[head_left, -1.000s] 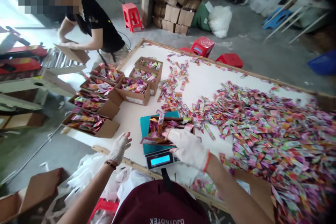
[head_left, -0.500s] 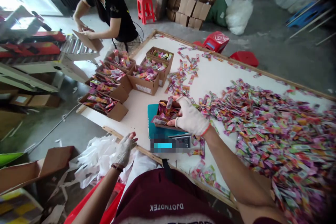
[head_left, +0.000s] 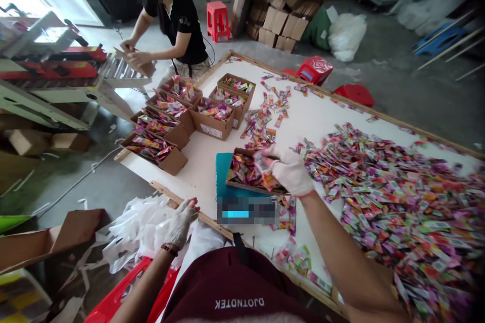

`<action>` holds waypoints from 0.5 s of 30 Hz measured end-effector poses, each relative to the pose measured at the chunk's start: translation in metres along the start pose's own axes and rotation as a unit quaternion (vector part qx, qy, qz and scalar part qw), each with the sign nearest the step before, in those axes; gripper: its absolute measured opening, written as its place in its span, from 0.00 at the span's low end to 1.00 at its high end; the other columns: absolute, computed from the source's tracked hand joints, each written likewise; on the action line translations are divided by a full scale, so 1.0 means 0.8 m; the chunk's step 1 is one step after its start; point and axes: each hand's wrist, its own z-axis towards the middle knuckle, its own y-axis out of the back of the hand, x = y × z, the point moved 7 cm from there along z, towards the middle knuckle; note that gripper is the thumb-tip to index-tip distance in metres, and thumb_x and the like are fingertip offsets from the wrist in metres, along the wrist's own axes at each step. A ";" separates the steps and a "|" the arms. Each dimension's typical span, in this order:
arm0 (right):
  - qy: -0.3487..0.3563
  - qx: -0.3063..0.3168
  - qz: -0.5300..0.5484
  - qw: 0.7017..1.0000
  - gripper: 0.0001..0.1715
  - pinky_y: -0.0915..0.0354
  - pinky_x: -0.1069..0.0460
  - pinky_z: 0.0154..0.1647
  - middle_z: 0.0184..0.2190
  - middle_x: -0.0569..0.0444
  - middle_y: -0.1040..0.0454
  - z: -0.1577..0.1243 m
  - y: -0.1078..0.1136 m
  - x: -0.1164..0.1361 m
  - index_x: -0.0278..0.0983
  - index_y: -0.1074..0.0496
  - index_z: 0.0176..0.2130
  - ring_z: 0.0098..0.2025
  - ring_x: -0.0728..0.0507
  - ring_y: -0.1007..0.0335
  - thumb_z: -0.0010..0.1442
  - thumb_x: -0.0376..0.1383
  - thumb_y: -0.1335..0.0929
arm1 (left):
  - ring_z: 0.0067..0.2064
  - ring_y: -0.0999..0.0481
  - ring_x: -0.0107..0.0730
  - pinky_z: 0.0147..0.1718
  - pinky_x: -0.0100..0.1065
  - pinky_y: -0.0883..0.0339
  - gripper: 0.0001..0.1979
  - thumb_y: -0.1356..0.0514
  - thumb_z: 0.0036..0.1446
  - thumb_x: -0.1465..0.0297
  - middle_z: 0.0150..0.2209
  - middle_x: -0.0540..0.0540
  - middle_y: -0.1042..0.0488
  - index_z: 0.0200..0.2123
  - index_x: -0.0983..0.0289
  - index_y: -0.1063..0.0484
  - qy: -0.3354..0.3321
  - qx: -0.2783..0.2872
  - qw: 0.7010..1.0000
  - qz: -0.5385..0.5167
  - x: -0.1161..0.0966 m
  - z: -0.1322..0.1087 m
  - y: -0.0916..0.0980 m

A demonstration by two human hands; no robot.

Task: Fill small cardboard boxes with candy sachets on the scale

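Note:
My right hand (head_left: 291, 171), in a white knit glove with bare fingertips, grips small, colourful candy packets (head_left: 264, 170) over the right side of a cardboard box (head_left: 232, 184). That box holds many similar packets and rests on the teal platform of a weighing scale (head_left: 223, 171). The scale's lit display is blurred out. Near the wooden table edge, my left hand (head_left: 179, 226), gloved the same way, hangs with its fingers stretched out and holds nothing. A large heap of packets (head_left: 401, 202) spreads over the table to the right of my right hand.
Filled boxes (head_left: 214, 128) stand grouped at the table's far left, with scattered packets (head_left: 267, 113) beside them. A co-worker (head_left: 182, 25) holds cardboard at a roller conveyor (head_left: 117, 68). White plastic strips (head_left: 132, 232) and a red stool (head_left: 121, 292) lie by my left arm.
My right hand has pulled back to the right from inside the box and now has packets in its fingers. My left hand is nearly still. The view has shifted slightly.

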 end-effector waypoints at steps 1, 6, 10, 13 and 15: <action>-0.019 -0.037 0.028 0.999 0.15 0.28 0.48 0.48 0.42 0.51 0.19 -0.012 0.026 -0.004 0.39 0.22 0.45 0.43 0.43 0.23 0.62 0.43 0.31 | 0.48 0.20 0.44 0.42 0.37 0.26 0.33 0.30 0.44 0.49 0.57 0.65 0.26 0.48 0.65 0.25 -0.001 0.006 1.000 -0.003 0.000 0.002 -0.003; -0.087 -0.211 -0.060 0.972 0.13 0.30 0.46 0.41 0.39 0.50 0.20 -0.087 0.161 -0.021 0.43 0.21 0.40 0.38 0.42 0.25 0.55 0.46 0.28 | 0.49 0.20 0.43 0.43 0.36 0.27 0.33 0.30 0.45 0.50 0.57 0.65 0.26 0.49 0.65 0.25 -0.003 0.026 1.000 0.001 -0.002 0.012 -0.014; -0.177 -0.200 -0.237 0.934 0.09 0.33 0.44 0.39 0.33 0.49 0.21 -0.126 0.215 -0.053 0.47 0.22 0.36 0.35 0.40 0.26 0.55 0.43 0.31 | 0.50 0.21 0.45 0.45 0.38 0.28 0.34 0.30 0.44 0.49 0.57 0.65 0.26 0.49 0.66 0.25 -0.002 0.031 0.999 0.011 -0.009 0.017 -0.017; -0.192 -0.180 -0.278 0.924 0.09 0.32 0.44 0.41 0.32 0.48 0.21 -0.137 0.223 -0.073 0.46 0.23 0.35 0.36 0.39 0.26 0.54 0.43 0.32 | 0.50 0.22 0.46 0.46 0.39 0.29 0.36 0.30 0.43 0.47 0.58 0.67 0.27 0.49 0.66 0.26 0.000 0.032 0.999 0.021 -0.019 0.018 -0.021; -0.173 -0.185 -0.261 0.931 0.13 0.31 0.44 0.42 0.34 0.49 0.20 -0.136 0.216 -0.076 0.45 0.21 0.37 0.38 0.38 0.25 0.54 0.45 0.32 | 0.50 0.22 0.46 0.45 0.40 0.29 0.38 0.30 0.41 0.46 0.58 0.67 0.28 0.49 0.67 0.27 -0.003 0.027 0.999 0.024 -0.028 0.018 -0.024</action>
